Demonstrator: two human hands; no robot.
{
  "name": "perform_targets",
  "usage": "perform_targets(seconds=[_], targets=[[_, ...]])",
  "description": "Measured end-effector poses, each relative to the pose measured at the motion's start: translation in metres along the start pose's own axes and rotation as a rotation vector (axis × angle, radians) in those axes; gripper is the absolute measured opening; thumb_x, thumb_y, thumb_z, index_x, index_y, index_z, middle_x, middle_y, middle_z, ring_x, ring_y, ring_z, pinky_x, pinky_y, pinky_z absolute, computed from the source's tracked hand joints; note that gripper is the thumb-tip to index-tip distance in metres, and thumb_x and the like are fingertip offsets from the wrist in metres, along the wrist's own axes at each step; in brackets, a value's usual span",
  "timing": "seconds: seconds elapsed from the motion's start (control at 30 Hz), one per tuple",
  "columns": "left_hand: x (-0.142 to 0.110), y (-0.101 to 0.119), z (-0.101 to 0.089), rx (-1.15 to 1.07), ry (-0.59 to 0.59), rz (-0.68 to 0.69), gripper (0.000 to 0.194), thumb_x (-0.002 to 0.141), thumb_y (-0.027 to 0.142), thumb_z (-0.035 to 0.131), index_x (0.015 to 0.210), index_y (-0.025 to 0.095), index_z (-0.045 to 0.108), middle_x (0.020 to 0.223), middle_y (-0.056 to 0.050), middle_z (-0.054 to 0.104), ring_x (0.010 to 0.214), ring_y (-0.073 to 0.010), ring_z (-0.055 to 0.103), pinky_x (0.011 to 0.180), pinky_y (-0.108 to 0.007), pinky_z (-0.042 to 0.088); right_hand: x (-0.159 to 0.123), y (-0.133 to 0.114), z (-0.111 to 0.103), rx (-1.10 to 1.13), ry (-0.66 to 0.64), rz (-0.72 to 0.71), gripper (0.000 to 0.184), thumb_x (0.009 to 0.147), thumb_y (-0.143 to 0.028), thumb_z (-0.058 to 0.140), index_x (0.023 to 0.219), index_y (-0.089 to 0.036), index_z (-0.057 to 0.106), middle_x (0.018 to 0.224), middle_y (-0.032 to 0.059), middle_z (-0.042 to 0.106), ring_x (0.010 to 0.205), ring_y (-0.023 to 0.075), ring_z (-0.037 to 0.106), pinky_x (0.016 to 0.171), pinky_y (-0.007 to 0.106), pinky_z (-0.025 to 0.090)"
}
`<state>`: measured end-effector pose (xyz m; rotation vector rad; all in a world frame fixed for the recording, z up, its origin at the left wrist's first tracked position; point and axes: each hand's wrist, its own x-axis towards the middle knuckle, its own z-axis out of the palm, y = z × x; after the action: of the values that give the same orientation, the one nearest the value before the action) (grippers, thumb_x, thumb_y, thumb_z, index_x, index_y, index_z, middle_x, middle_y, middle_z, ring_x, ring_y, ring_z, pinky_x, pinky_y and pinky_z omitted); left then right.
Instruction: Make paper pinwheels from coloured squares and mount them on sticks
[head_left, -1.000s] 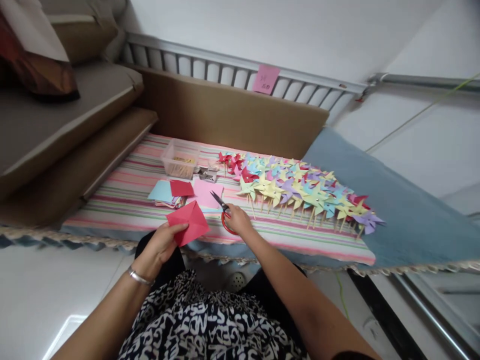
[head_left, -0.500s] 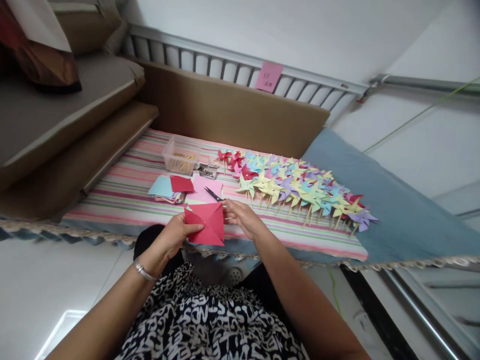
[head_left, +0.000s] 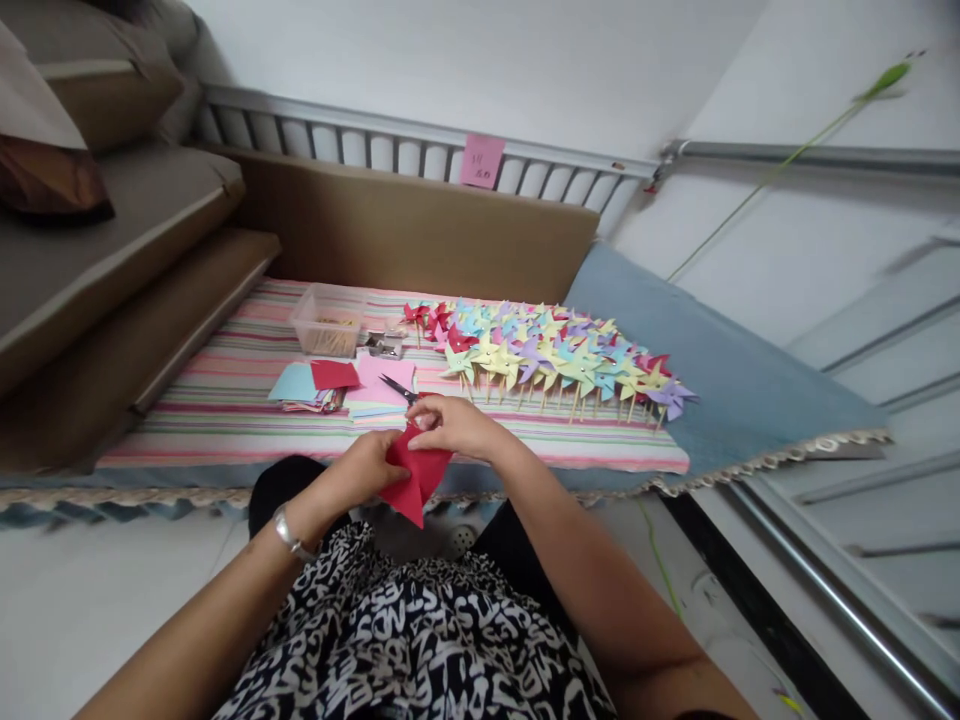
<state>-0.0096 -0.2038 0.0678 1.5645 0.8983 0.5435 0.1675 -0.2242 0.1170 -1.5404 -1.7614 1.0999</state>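
Observation:
A red paper square (head_left: 417, 478) is held between both hands just in front of the striped cloth's near edge. My left hand (head_left: 369, 466) pinches its left side, fingers closed on it. My right hand (head_left: 450, 425) is closed on its top edge. Black scissors (head_left: 397, 388) with red handles lie on a pink sheet just beyond my right hand.
A stack of coloured paper squares (head_left: 311, 385) lies to the left. A clear plastic box (head_left: 328, 320) of sticks and metal clips (head_left: 382, 345) sit behind. Several finished paper pinwheels (head_left: 547, 360) cover the striped cloth (head_left: 225, 400). Brown cushions stand left and behind.
My right hand let go of the scissors on the cloth and came to the red paper. Both hands now grip the paper, drawn nearer to my body.

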Motion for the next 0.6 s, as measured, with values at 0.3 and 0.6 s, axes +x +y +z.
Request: perform_targets(seconds=[0.3,0.6], targets=[[-0.004,0.018,-0.007,-0.387,-0.191,-0.117,0.025,0.059,0.019,0.079,0.081,0.013,0.069,0.078,-0.006,0.070,0.067,-0.0157,0.062,0.068,-0.026,0.047,-0.015,0.020,-0.009,0.439,0.055,0.082,0.012,0.062,-0.021,0.073,0.068,-0.017,0.063,0.063,-0.0022,0.062,0.058,0.0114,0.054,0.059,0.025,0.042],[-0.014,0.001,-0.005,-0.461,-0.237,-0.107,0.022,0.067,0.022,0.077,0.088,0.016,0.074,0.091,-0.010,0.072,0.076,-0.0167,0.065,0.072,-0.025,0.051,-0.027,0.028,-0.009,0.663,0.185,0.111,0.014,0.060,-0.022,0.076,0.070,-0.018,0.067,0.069,0.0007,0.067,0.059,0.0120,0.059,0.061,0.026,0.045]])
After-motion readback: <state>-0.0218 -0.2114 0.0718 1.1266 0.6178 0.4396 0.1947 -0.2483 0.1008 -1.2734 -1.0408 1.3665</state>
